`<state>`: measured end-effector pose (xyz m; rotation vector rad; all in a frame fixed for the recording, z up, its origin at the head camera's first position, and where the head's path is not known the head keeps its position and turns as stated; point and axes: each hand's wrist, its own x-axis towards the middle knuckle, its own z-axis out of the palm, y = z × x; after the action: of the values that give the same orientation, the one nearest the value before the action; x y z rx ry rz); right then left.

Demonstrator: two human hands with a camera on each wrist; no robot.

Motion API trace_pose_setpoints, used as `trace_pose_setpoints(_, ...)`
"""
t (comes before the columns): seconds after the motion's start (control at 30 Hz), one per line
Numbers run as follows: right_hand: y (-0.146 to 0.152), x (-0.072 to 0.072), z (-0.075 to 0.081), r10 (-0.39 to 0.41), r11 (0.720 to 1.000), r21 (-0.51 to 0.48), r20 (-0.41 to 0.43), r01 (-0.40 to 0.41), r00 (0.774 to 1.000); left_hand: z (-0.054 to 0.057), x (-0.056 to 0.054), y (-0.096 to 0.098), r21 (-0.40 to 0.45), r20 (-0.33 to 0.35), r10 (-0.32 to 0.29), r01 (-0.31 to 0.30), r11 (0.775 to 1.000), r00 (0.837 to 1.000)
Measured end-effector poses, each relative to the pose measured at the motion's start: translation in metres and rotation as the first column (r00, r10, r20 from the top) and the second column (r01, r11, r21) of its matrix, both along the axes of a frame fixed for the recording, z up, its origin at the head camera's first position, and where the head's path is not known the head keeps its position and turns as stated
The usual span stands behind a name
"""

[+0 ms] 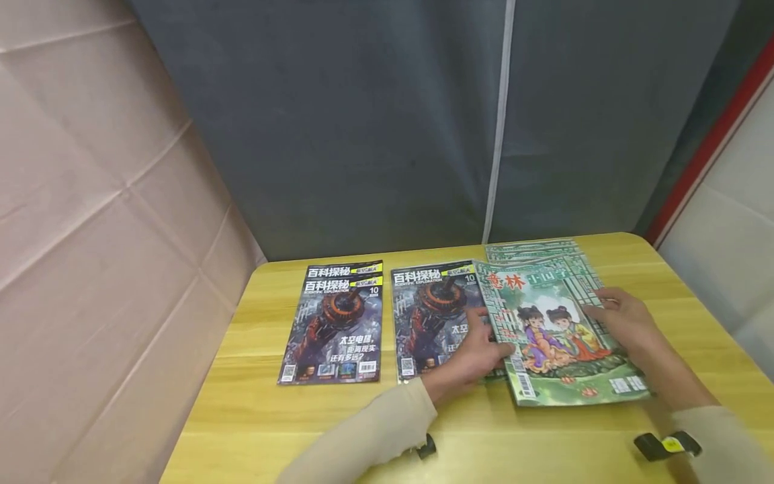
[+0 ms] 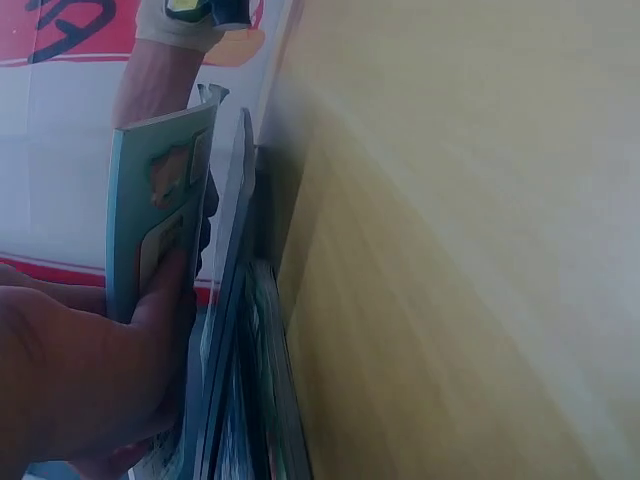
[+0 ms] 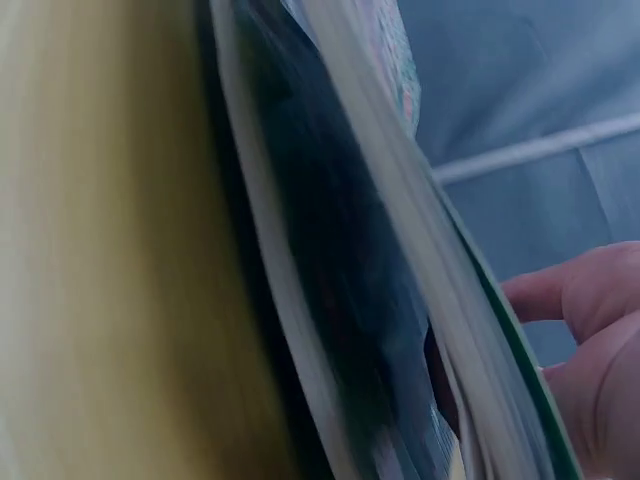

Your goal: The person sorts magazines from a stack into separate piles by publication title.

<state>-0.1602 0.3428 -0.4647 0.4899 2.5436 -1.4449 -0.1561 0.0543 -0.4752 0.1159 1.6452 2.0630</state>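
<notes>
Both hands hold a green illustrated magazine (image 1: 562, 336) with two cartoon figures on its cover. My left hand (image 1: 474, 353) pinches its left edge, thumb on the cover. The right hand (image 1: 625, 323) grips the opposite edge. In the left wrist view the magazine (image 2: 150, 210) stands raised off the ones below, the left hand (image 2: 90, 370) at its edge. Seen from the right wrist, its page edges (image 3: 440, 260) are tilted up over another magazine, with the right hand (image 3: 600, 350) beside them. More green magazines (image 1: 532, 250) lie partly hidden beneath and behind it.
A dark space-themed magazine (image 1: 420, 316) lies just left of the held one, partly covered by the left hand. Farther left, two more dark magazines (image 1: 338, 329) overlap. The yellow wooden table (image 1: 242, 417) meets a grey curtain (image 1: 363, 134) at the back.
</notes>
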Motion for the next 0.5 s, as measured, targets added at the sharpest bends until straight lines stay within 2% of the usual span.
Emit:
trace_pose_setpoints(0.2,0.026,0.004,0.000,0.018,0.998,0.056,0.016,-0.018,1.000,-0.002,0.001,0.025,-0.092,-0.025,-0.040,0.038,0.995,0.999)
trace_pose_setpoints(0.4,0.039,0.009,-0.003,0.024,0.993,0.114,0.018,-0.026,1.000,0.002,0.004,0.039,-0.289,-0.063,-0.072,0.051,0.956,0.995)
trace_pose_setpoints(0.5,0.041,0.010,-0.004,0.012,0.994,0.111,0.028,-0.015,1.000,0.004,0.003,0.040,-0.278,-0.058,-0.077,0.058,0.959,0.995)
